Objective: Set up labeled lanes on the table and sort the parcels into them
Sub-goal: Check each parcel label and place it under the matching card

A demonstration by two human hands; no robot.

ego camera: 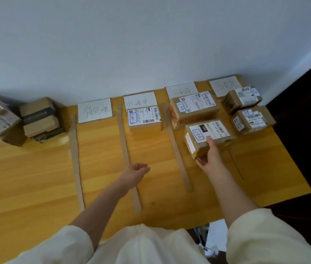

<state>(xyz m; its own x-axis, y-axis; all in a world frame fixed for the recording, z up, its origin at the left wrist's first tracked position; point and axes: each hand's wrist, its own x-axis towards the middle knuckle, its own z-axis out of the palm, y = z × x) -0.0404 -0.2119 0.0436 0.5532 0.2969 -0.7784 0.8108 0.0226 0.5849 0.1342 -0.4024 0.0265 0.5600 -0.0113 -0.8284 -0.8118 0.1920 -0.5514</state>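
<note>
From the head view, the right hand reaches forward with its fingers wrapped on the near end of a brown parcel, thumb under the near corner and a fingertip lying on the white shipping label on top. This parcel sits in the third lane of the wooden worktop. Just beyond those fingers lies a larger parcel, touching or nearly touching the held one, below a white lane card. To the right of the fingers, two smaller parcels occupy the far-right lane, one behind the other. The left hand hovers low over the worktop, fingers loosely curled and apart, gripping nothing, beside a cardboard divider strip. Beyond that hand a flat parcel lies in the second lane under its handwritten card. Far left of both hands, unsorted boxes are stacked against the wall.
</note>
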